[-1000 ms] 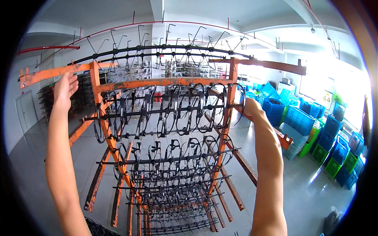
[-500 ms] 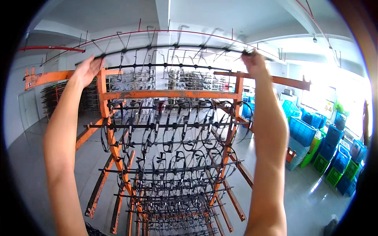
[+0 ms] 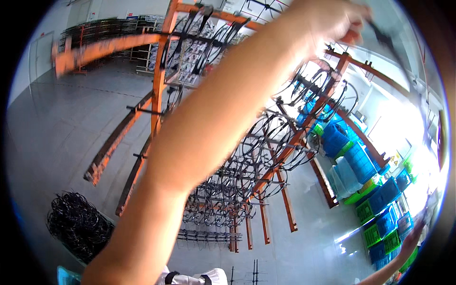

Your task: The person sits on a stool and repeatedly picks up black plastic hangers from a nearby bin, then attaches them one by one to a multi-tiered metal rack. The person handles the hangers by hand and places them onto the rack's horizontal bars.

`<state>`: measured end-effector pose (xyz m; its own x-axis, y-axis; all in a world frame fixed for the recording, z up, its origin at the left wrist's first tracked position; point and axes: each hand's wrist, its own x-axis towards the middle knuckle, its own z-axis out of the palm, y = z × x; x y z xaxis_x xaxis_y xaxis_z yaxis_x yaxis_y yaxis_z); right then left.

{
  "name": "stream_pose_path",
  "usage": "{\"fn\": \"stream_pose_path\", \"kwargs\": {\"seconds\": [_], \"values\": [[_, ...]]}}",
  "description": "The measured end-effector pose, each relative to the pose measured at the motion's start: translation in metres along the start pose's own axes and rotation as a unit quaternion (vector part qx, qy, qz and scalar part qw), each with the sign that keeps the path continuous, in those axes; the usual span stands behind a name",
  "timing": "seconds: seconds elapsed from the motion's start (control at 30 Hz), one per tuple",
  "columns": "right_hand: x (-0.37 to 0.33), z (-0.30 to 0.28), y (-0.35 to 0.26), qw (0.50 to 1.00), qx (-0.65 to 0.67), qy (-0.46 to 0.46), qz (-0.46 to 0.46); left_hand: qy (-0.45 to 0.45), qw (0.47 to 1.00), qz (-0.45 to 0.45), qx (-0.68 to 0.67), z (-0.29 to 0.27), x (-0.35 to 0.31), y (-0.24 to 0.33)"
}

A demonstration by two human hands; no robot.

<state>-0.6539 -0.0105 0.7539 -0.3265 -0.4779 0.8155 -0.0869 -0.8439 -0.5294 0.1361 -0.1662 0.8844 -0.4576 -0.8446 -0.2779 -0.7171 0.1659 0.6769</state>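
My left arm reaches across the view to the upper right, where my left hand grips a dark rod with fingers closed around it. The rod runs down along the right rim, smeared by motion. Low at the right edge is my right hand, blurred, its fingers not clear; whether it touches the rod cannot be told. Behind my left forearm stands an orange rack, worn at its edges. Its crossbars carry many thin black loop-shaped parts, partly hidden by my arm.
Orange arms jut out from the rack. A heap of black tangled parts lies at lower left. Blue and green crates are stacked along the right. More loaded racks stand at the back left. Pegged rods show at the bottom.
Both hands held the pegged rod level above the rack; it has now swung to the right and tilted steeply. My right hand has dropped low, and the view has turned.
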Motion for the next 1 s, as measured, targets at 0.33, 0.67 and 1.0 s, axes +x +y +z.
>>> {"fn": "stream_pose_path", "kwargs": {"seconds": [0.33, 0.67, 1.0], "values": [[-0.359, -0.038, 0.209, 0.842, -0.133, 0.226, 0.472, 0.262, 0.745, 0.205, -0.579, 0.451, 0.133, -0.283], [-0.546, 0.045, 0.412, 0.738, -0.176, 0.047, 0.65, 0.489, 0.59, -0.129, -0.63, 0.661, 0.074, -0.523], [-0.624, 0.185, 0.509, 0.676, -0.158, -0.082, 0.715, 0.537, 0.438, -0.269, -0.669, 0.7, 0.076, -0.693]]}}
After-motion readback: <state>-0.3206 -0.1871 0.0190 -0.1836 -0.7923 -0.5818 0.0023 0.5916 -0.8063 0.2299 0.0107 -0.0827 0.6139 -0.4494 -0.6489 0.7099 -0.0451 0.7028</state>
